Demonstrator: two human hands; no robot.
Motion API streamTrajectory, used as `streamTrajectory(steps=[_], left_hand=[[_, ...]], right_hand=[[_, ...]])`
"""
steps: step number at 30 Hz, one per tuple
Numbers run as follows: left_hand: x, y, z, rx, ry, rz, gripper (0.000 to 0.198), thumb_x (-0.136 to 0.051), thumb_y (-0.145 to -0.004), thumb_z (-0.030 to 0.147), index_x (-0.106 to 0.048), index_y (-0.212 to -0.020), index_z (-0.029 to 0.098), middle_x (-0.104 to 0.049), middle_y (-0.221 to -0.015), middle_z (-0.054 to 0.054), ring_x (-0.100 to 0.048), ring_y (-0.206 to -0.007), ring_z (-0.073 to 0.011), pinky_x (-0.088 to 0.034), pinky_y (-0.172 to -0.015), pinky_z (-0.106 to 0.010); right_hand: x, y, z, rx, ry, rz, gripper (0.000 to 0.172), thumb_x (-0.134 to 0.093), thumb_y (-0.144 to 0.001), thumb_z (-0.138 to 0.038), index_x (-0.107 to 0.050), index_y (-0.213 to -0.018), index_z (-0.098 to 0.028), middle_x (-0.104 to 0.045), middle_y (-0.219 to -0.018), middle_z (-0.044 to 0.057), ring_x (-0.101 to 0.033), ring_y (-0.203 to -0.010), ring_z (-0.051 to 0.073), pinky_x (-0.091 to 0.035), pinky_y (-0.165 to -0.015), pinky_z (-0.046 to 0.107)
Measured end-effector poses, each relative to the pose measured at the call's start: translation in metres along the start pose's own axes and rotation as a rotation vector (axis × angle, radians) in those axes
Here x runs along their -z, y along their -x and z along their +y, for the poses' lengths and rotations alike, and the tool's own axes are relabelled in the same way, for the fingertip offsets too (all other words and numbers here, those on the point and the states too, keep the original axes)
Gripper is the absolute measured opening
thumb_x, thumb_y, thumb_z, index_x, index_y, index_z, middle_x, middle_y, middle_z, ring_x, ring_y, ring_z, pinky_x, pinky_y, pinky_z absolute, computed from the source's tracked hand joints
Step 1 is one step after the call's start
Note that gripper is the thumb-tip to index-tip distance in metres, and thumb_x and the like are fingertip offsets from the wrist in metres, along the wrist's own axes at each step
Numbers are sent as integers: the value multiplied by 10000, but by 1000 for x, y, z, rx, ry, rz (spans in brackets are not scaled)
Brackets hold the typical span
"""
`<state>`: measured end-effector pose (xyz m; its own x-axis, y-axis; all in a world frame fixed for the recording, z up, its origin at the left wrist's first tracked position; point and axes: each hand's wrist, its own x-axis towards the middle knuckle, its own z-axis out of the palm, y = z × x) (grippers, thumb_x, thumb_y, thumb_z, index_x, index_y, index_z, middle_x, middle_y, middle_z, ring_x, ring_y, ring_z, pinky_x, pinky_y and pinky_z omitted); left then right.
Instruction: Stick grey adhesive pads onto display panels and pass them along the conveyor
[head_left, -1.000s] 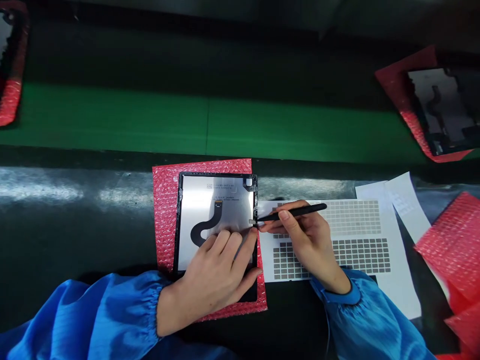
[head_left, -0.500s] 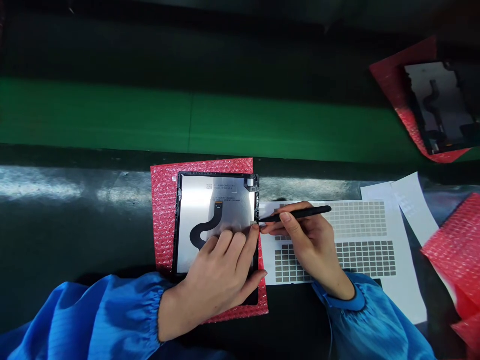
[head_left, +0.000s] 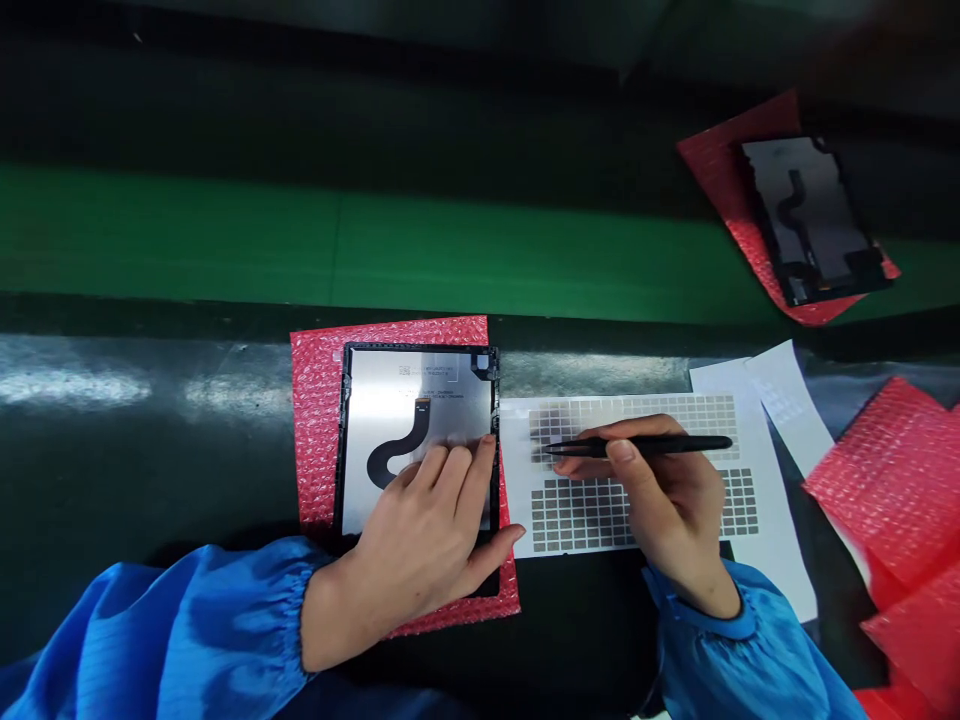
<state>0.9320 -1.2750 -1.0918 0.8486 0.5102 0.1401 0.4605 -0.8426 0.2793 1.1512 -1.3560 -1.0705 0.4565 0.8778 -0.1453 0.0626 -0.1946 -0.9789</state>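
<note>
My left hand [head_left: 424,535] rests on a tablet screen panel [head_left: 379,395], silver-backed in a black frame, its index fingertip pressed to the right edge. The fingers lie stretched over the panel, the thumb apart, holding nothing. A black S-shaped flex cable [head_left: 409,440] runs across the silver back and partly under the hand. Beneath the panel is a red bubble-wrap bag [head_left: 316,430]. My right hand [head_left: 660,490] is closed on black tweezers [head_left: 660,444], their tips pointing left above a white sheet of small grey stickers [head_left: 517,500].
At the upper right, another screen panel [head_left: 810,215] lies on red bubble wrap [head_left: 712,155], partly over the green strip [head_left: 225,235]. White paper [head_left: 780,570] and a narrow paper piece [head_left: 799,410] lie under and beside the sticker sheet. More red bubble wrap [head_left: 892,480] sits at far right.
My right hand has moved the tweezers right, from the panel's edge to over the sticker sheet. My left hand stays on the panel. The whole view has shifted slightly.
</note>
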Motion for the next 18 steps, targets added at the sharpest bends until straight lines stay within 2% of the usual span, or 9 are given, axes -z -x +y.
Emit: streamTrajectory(steps=[2,4,6,8,11,18], left_hand=[[2,-1,3,-30,-5,18,654,-540,-997,493,-585,-1376,-37,-699,-1164,-209,-668,-1044,-331,-580,-785,-413],[2,-1,8,-114,-4,11,625,-534,-1009,476,-569,-1409,-3,-661,-1326,-214,-620,-1210,-359,-544,-953,-457],[1,-1,11,-215,-5,-51,662,-496,-1026,508,-521,-1466,15,-553,-1511,-212,-489,-1409,-378,-435,-1131,-501],[-1,-2,13,-261,-16,-127,736,-449,-1032,571,-471,-1509,10,-439,-1616,-217,-354,-1521,-380,-318,-1226,-526],[-6,-2,12,-248,-25,-191,805,-415,-1023,638,-441,-1531,15,-355,-1662,-230,-298,-1558,-379,-245,-1255,-547],[-9,1,12,-237,15,-207,893,-409,-974,740,-460,-1514,31,-290,-1674,-273,-256,-1578,-395,-221,-1259,-537]], right_hand=[[6,4,4,9,63,-41,88,-672,-1020,-273,-700,-1082,-217,-816,-945,56,-828,-753,209,-715,-691,319],[10,6,10,4,93,-62,93,-674,-1017,-271,-695,-1081,-207,-815,-921,63,-827,-745,211,-715,-682,320],[11,5,15,-15,84,-71,90,-672,-1018,-276,-690,-1066,-202,-811,-881,62,-826,-747,215,-714,-679,325],[11,3,18,-40,48,-72,93,-664,-1022,-286,-686,-1056,-202,-809,-855,60,-826,-765,220,-711,-678,327],[10,1,20,-65,19,-76,99,-658,-1026,-291,-685,-1049,-199,-806,-849,60,-825,-781,221,-707,-676,324],[9,4,19,-44,31,-82,73,-668,-1018,-261,-685,-1056,-201,-800,-855,53,-819,-771,206,-697,-647,299]])
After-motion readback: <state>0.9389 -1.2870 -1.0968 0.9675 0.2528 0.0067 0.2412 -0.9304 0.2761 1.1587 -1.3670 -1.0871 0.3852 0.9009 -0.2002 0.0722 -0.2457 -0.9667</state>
